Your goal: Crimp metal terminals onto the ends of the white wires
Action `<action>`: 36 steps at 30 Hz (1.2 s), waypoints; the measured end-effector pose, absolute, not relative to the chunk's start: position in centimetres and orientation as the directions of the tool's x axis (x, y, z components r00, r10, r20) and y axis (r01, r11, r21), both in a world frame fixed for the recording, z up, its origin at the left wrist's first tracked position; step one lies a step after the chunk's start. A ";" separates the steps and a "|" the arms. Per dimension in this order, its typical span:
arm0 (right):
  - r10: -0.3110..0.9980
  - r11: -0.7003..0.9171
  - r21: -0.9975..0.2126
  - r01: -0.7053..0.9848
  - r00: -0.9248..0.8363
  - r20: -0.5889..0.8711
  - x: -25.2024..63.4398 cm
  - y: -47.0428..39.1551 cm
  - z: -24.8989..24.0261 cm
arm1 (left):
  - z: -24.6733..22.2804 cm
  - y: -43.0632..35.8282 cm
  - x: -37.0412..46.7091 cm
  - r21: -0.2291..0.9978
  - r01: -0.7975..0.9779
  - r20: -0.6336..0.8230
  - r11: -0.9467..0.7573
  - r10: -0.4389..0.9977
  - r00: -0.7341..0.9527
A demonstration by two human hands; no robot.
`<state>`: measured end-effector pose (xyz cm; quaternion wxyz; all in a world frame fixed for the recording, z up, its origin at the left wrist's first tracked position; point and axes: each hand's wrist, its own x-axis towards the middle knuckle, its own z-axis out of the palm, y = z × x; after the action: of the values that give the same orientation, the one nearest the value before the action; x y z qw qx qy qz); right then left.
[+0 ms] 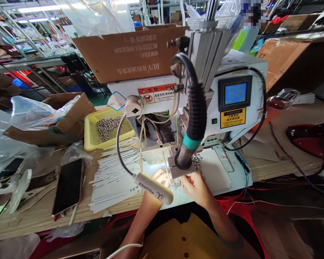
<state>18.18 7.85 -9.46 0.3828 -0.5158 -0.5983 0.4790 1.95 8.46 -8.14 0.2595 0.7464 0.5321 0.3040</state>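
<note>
Both hands are under the head of a benchtop machine (180, 171), from which a thick black ribbed hose rises. My left hand (161, 177) has its fingers curled there, partly hidden by the work lamp (153, 189). Close to it on the right, my right hand (196, 189) is closed in a pinch, its fingertips beneath the head's metal block. Whatever the fingers hold is hidden or too small to name. A heap of small metallic parts (196, 162) lies just behind my right hand, beside a white sheet (214, 169).
Left of the machine, white paper strips (116, 180) lie spread near a yellow basket (90, 138) of small parts. A phone (68, 187) rests farther left. The machine carries a high-temperature warning label (158, 94) and a lit screen (235, 93). An open carton (75, 118) stands behind.
</note>
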 end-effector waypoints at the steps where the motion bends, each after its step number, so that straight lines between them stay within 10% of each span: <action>1: 0.985 0.070 -0.937 0.342 -0.170 0.012 18.5 7.7 -9.1 | -8.2 8.1 1.1 0.677 0.657 0.202 -0.333 0.942 0.269; 8: 0.955 0.067 -0.662 0.747 0.144 0.258 24.1 10.1 -9.8 | -9.7 5.0 -8.8 0.344 0.918 0.421 -0.195 0.906 0.034; 14: 0.879 0.174 -0.507 0.844 0.098 0.466 25.3 12.2 -13.0 | -11.0 4.1 -10.7 0.400 0.896 0.320 -0.191 0.946 0.059; 24: 0.927 0.101 -0.760 0.642 0.217 0.307 25.2 9.5 -11.8 | -9.7 8.2 -9.1 0.163 0.986 0.337 -0.037 0.941 -0.021; 36: 0.985 -0.091 -0.984 0.153 -0.135 -0.112 21.0 7.8 -8.7 | -7.5 8.6 -7.8 0.333 0.892 0.495 -0.305 0.862 0.110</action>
<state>21.00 7.77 -8.75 0.3988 -0.5231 -0.5434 0.5216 -7.77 8.61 -7.47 -0.0242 0.7446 0.5888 0.3135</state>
